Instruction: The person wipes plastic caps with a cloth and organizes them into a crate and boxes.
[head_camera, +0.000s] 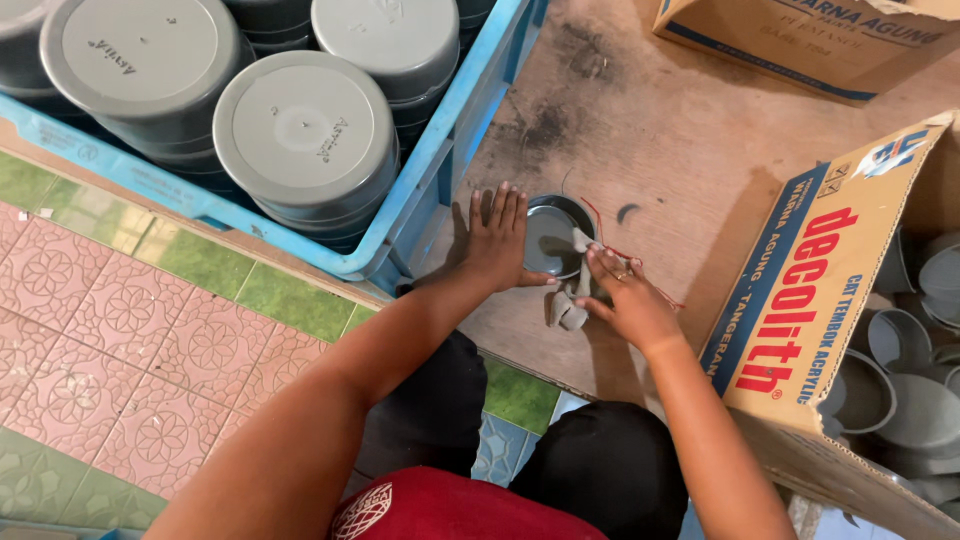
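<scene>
Partly hidden under the left hand (492, 243): a small round grey cup (553, 240), only its right portion and dark inner hollow visible, its left rim covered by the spread fingers. Hard to make out beside it: a crumpled grey rag (566, 300), bunched and twisted, with one end draped over the cup's rim and the other lying on the board just below. Left hand laid flat and open, palm down, fingers splayed against the cup's edge. Right hand (626, 295) curled, fingertips pinching the rag at the cup's near right side. Thin red thread (612, 245) looped past the right fingers, its ends too fine to trace. Cup set on a worn, dark-stained wooden board (650, 130), between a blue plastic crate (440, 160) and an open cardboard box (800, 300). Crate cut off at the top and left edge, packed with stacked grey round containers (305, 135), bottoms up. Box cut off at the right, more grey cups (900, 390) jumbled inside, their number impossible to count. A second carton (800, 40) clipped by the top edge. Patterned pink and green floor tiles (130, 320) below the board; black-clad knees and a red garment cropped at the bottom.
</scene>
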